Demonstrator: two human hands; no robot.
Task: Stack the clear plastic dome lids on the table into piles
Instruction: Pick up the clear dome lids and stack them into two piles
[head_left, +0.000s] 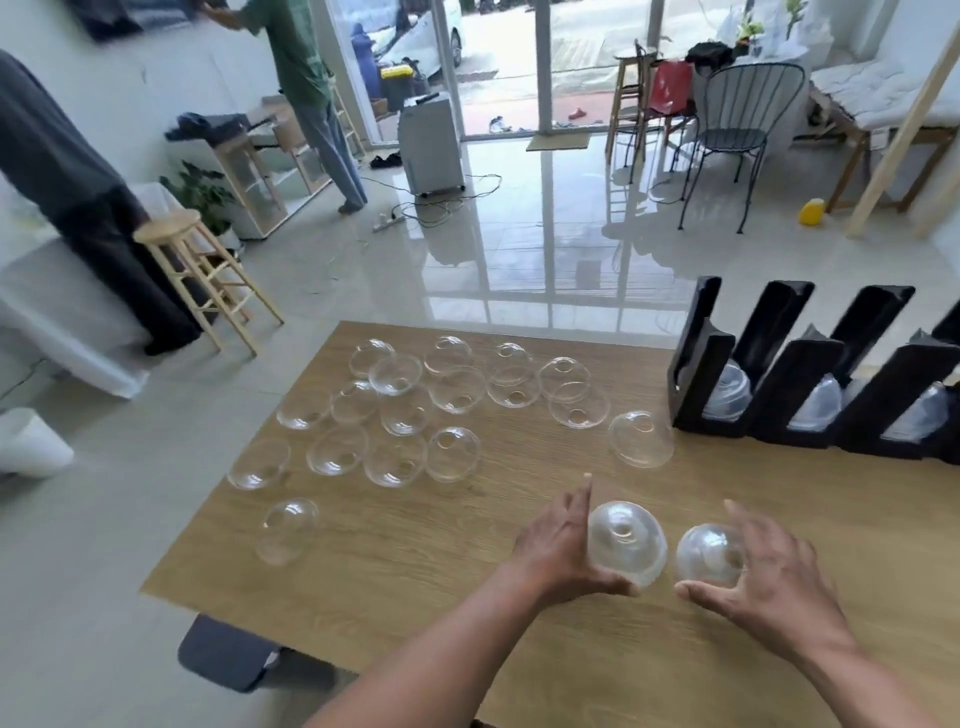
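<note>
Both hands are down at the near edge of the wooden worktop (415, 561), each with its own clear dome lid. The left hand (558, 551) has its fingers curled round the side of the left lid (627, 550), thumb tucked under the near rim, index finger pointing straight up past it. This one looks thicker and cloudier than a single lid, so it might be a few nested together, hard to say for sure. The right hand (769, 577) cups the right lid (709, 555) from the side, thumb stretched along the near rim, fingers spread loosely over the far side; it looks like a light hold, though how firmly it grips I can't tell. The two lids sit just beside each other, not touching as far as I can see.

Farther back, the rest of the loose lids (415, 410) are scattered over the middle and left of the worktop, some dome up, some flipped, several overlapping. One lone lid (287, 531) lies off near the left edge, and another single lid (640, 439) stands just beside the black racks (810, 384) on the right. Those racks have slanted slots with stacked lids (730, 397) sitting in them.

Background: a wooden stool (202, 275) on the tiled floor, a wire chair (737, 135), and another person (311, 98) standing by the glass doors.
</note>
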